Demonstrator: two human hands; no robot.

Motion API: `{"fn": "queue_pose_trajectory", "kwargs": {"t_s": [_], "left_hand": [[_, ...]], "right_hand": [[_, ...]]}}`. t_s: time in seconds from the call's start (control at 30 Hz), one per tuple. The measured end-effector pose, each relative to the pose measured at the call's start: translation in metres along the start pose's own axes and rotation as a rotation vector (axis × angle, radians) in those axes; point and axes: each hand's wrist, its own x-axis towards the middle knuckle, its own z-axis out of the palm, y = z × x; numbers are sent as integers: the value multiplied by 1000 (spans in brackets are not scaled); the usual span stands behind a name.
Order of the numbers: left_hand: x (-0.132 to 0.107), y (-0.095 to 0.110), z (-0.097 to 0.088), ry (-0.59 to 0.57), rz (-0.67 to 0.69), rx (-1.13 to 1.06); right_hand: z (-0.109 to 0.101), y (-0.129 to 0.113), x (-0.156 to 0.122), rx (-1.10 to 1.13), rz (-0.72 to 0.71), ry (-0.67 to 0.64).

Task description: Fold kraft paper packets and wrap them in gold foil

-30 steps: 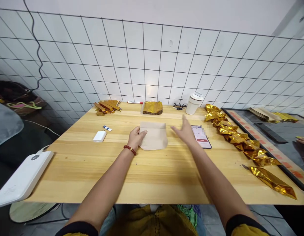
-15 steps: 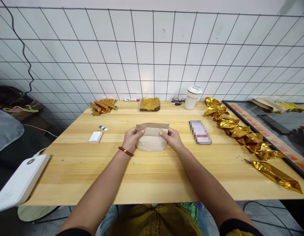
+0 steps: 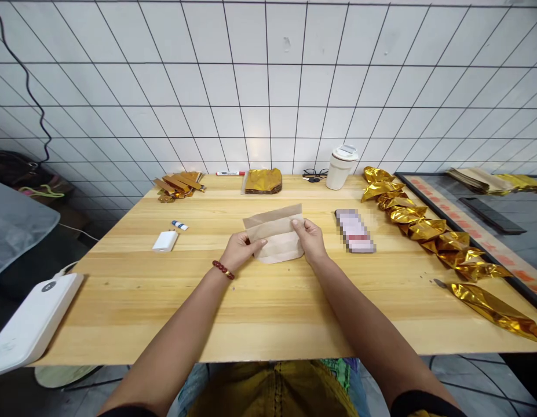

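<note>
Between my two hands is a sheet of brown paper point(image 3: 279, 243) with creases across it, its upper edge folded over. My left hand point(image 3: 242, 249) pinches its left side, thumb on top, with a beaded bracelet point(image 3: 223, 269) on that wrist. My right hand point(image 3: 310, 237) grips the right side, thumb pressed on the paper near the fold. The sheet is tilted, its right end higher than the left. The fingers beneath the paper are hidden.
Folded gold foil pieces point(image 3: 424, 229) line the table's right side; one long piece point(image 3: 496, 311) lies nearer. A phone point(image 3: 355, 230) and a white cup point(image 3: 341, 168) stand right of centre. At the back are a gold paper stack point(image 3: 263, 181) and strips point(image 3: 180, 186). Left are a charger point(image 3: 165, 241) and a power bank point(image 3: 37, 315).
The paper has turned from level to slanting, its right end raised. My right hand has moved up slightly, and my left thumb now points farther across the sheet. The view has shifted slightly.
</note>
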Motion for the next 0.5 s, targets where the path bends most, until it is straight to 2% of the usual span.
{"fn": "queue_pose_trajectory", "kwargs": {"t_s": [0.13,0.27,0.37,0.5], "left_hand": [[-5,4,5,17,14,-37],[-4,5,6,166,63,-147],[2,4,2,296,47,-218],[10,0,-5,377,79,-349]], "right_hand": [[2,4,0,-50,-40,-15],[4,4,-5,-161,-78,-108],[6,2,-8,-287,-106,-136],[5,4,-7,-326,-113,-141]]}}
